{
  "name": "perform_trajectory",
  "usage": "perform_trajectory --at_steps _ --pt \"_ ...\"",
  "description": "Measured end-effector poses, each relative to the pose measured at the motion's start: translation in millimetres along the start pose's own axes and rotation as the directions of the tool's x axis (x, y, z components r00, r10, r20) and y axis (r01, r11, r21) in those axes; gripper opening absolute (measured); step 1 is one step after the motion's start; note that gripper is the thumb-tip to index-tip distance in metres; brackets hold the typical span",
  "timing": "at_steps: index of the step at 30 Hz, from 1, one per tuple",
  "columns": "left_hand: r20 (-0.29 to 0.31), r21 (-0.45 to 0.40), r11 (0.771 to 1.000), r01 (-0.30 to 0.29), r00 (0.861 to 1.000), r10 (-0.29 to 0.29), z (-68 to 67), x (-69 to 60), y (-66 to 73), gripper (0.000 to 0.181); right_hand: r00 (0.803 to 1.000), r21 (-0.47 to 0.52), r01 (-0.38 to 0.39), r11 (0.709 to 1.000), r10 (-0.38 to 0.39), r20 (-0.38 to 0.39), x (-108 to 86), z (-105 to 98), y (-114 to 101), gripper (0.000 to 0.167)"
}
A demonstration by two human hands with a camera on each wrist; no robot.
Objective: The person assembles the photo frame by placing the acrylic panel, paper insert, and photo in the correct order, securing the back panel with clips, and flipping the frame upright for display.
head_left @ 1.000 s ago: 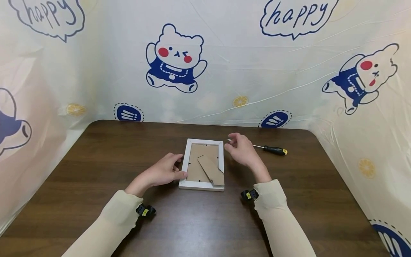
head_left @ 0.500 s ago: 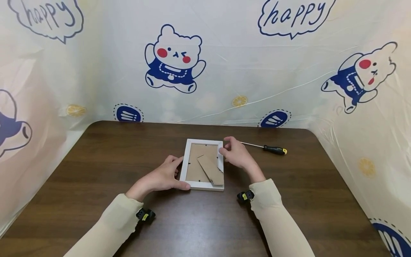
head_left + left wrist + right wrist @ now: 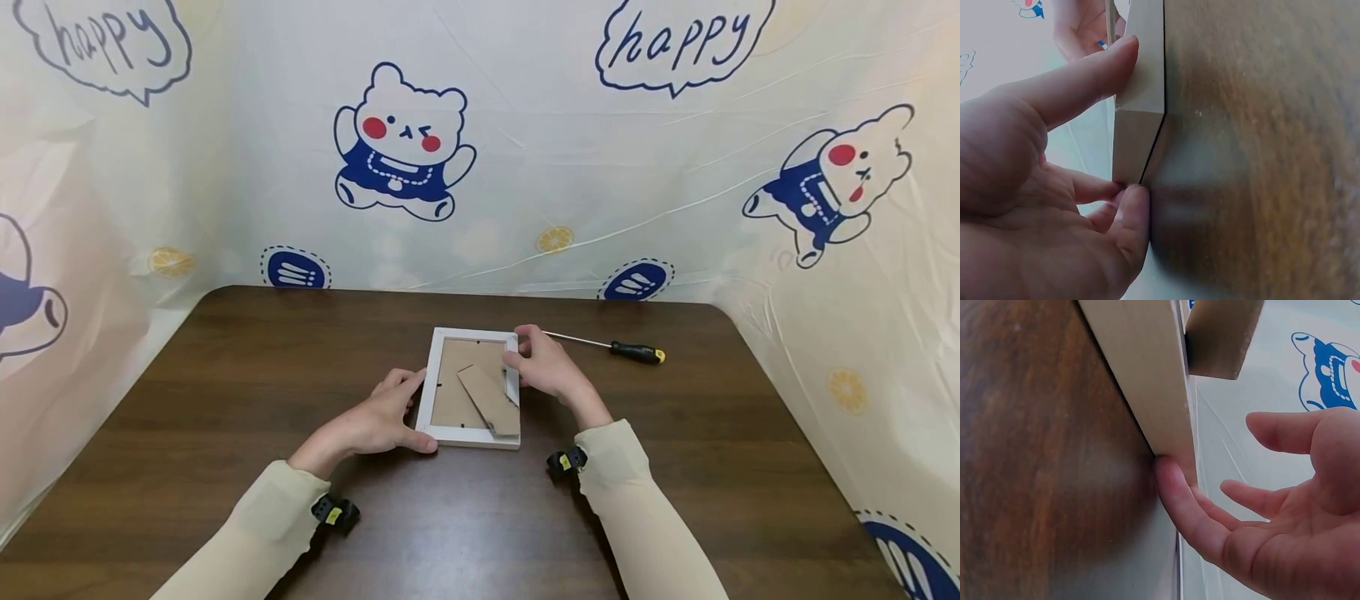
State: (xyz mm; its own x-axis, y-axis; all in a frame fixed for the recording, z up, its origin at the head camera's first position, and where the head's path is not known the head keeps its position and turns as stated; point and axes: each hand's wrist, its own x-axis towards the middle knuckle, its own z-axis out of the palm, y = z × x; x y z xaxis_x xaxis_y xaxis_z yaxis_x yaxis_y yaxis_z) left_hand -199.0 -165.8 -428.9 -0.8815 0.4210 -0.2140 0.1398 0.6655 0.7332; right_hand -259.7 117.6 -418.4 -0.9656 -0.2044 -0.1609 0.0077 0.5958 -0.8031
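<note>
A white picture frame (image 3: 476, 437) lies face down on the table, its brown backing board (image 3: 452, 396) showing. From the board a cardboard stand leg (image 3: 491, 402) sticks up at a slant. My left hand (image 3: 367, 423) grips the near left corner, thumb on the near edge and fingers against the left side; the left wrist view shows this corner of the frame (image 3: 1136, 140) close up. At the far right side is my right hand (image 3: 551, 367). In the right wrist view, a finger touches the frame's edge (image 3: 1141, 375), while the thumb (image 3: 1282, 431) stands clear of it.
A screwdriver with a black and yellow handle (image 3: 636, 352) lies to the right behind my right hand, its shaft pointing toward the frame. A patterned plastic sheet (image 3: 510, 167) stands behind the brown table (image 3: 225, 375) and along its sides.
My right hand has moved left, from near the screwdriver's tip to the frame's right side. The left thumb has slid down from the frame's left border to its near edge.
</note>
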Motion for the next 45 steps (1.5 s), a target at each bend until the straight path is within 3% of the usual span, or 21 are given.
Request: perform_trajectory --at_steps 8,13,19,25,30,35,40,45 --pt "0.044 -0.140 0.990 -0.012 0.999 0.019 -2.4 -2.0 -3.4 0.115 1.000 0.022 -0.003 1.000 0.002 0.006 -0.2 0 -1 0.060" --pt "0.084 -0.175 0.984 -0.019 0.996 0.034 -4.3 -0.9 -2.7 0.115 1.000 0.021 -0.005 1.000 0.005 0.006 0.4 0 1 0.060" --pt "0.118 -0.304 0.952 -0.046 0.989 0.085 -4.3 0.7 -2.8 0.112 1.000 0.051 -0.007 0.999 0.007 0.005 0.4 0 1 0.060" --pt "-0.009 -0.338 0.941 -0.030 1.000 0.029 0.9 1.3 0.6 0.107 1.000 0.100 0.009 0.995 -0.012 0.026 1.8 2 3 0.057" --pt "-0.119 -0.307 0.951 -0.024 0.993 -0.013 3.9 4.1 9.6 0.108 1.000 0.119 0.012 0.993 -0.016 0.027 1.5 1 4 0.058" --pt "-0.204 -0.260 0.965 -0.035 0.979 -0.020 4.7 3.6 23.3 0.106 1.000 0.120 0.021 0.993 -0.020 -0.003 -0.6 -5 2 0.058" --pt "-0.286 -0.145 0.988 -0.048 0.958 0.005 3.3 2.8 34.7 0.103 0.997 0.097 0.056 0.994 -0.051 -0.052 -3.9 -15 -2 0.056" --pt "-0.355 -0.056 0.996 -0.062 0.934 0.038 0.2 1.0 42.5 0.099 0.995 0.144 0.080 0.986 -0.072 -0.064 -6.7 -20 -6 0.054"
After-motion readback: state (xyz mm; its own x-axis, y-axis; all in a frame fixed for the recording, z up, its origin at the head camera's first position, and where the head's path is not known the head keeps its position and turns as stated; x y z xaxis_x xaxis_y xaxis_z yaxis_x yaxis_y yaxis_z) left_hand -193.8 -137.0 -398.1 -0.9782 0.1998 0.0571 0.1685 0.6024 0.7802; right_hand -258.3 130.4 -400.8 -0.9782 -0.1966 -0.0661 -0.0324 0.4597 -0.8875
